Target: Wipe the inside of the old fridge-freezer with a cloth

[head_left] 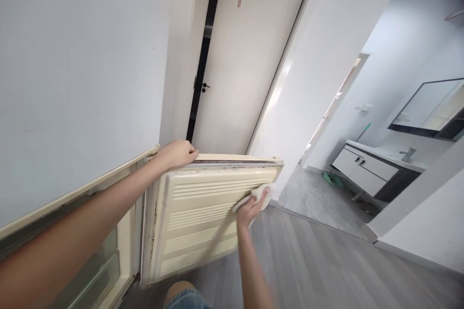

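Note:
A cream lower refrigerator door (203,203) stands open, its ribbed inner panel facing me. Dark grime spots run along its seal at the top and hinge side. My left hand (177,153) is closed over the door's top edge near the hinge. A white cloth (267,194) is bunched in my right hand (249,208), which presses it against the panel near the door's free edge. My left forearm partly hides the open compartment (125,246), where clear drawer fronts show. My right hand covers part of the cloth.
Above the compartment is the closed pale upper refrigerator door (83,58). A white room door (250,58) is ahead. On the right are a vanity cabinet (366,171), a mirror (431,106) and a green dustpan (331,178). My knee (181,289) is below the door, above grey flooring (308,260).

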Tool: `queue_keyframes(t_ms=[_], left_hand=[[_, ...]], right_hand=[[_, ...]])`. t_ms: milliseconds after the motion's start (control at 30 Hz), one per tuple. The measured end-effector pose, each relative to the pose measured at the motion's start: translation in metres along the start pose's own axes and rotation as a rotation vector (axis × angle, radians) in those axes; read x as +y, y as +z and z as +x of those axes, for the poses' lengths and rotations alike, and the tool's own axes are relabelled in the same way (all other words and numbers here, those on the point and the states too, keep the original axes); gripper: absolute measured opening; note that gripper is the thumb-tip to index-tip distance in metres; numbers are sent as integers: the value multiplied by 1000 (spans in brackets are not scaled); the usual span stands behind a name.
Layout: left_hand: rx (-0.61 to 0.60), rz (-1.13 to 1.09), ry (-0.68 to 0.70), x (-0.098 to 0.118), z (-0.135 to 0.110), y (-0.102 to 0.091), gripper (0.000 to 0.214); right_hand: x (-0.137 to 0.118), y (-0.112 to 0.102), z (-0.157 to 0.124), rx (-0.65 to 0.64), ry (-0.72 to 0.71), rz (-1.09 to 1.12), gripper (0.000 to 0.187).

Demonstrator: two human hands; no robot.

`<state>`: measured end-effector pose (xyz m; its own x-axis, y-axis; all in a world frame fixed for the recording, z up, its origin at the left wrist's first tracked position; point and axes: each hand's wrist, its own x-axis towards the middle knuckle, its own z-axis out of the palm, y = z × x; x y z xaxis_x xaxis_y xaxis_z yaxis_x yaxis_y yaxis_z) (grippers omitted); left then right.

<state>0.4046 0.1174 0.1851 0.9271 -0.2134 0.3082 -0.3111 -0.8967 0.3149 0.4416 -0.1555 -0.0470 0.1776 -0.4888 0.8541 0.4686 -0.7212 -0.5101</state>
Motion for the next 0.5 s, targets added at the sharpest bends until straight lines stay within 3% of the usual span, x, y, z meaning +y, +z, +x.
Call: queue_keyframes(t_ms=[67,167,200,267,367,500], left_hand=[[-3,0,-8,1,0,-1,42],[-10,1,-19,2,-1,-2,43],[-13,3,-20,2,-1,-2,44],[-19,8,-19,2,-1,-2,45],[-21,17,-8,2,-1,-2,47],[-12,26,-6,1,1,0,45]], right_hand=[[-44,0,-41,-93,-75,27,57],[-102,8,-107,-441,-565,119,60],[-115,12,-124,-485,-695,140,58],[-127,22,-148,-576,-825,107,54],[-109,34,-160,-531,-858,71,50],[-49,32,-148,-448,-768,-16,56]])
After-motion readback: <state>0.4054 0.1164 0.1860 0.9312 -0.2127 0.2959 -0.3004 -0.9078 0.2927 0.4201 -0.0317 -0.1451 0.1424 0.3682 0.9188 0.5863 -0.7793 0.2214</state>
